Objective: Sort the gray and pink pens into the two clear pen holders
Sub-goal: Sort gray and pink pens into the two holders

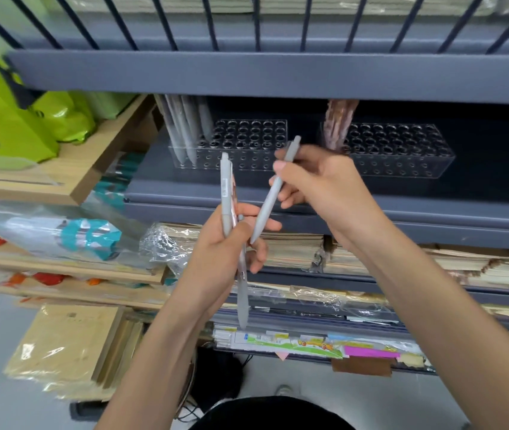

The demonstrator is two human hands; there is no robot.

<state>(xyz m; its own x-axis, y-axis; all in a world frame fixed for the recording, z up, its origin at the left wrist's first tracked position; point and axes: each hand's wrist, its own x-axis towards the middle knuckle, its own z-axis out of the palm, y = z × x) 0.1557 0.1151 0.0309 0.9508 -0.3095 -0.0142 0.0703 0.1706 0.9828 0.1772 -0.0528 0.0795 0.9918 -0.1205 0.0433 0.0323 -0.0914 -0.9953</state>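
Two clear pen holders with rows of holes stand on a dark grey shelf. The left holder (247, 144) has several gray pens (185, 128) at its left end. The right holder (402, 153) has several pink pens (338, 125) at its left end. My left hand (225, 252) grips a small bunch of pens (226, 193), gray with a pink one behind, held upright below the left holder. My right hand (318, 181) pinches a single gray pen (273, 193), slanted with its tip down near my left fingers.
The shelf above (278, 76) overhangs the holders closely. Green bags (14, 125) and a wooden tray (91, 162) sit to the left. Stacks of wrapped notebooks (293, 249) fill the shelves below. Wrapped paper pads (67, 349) lie at lower left.
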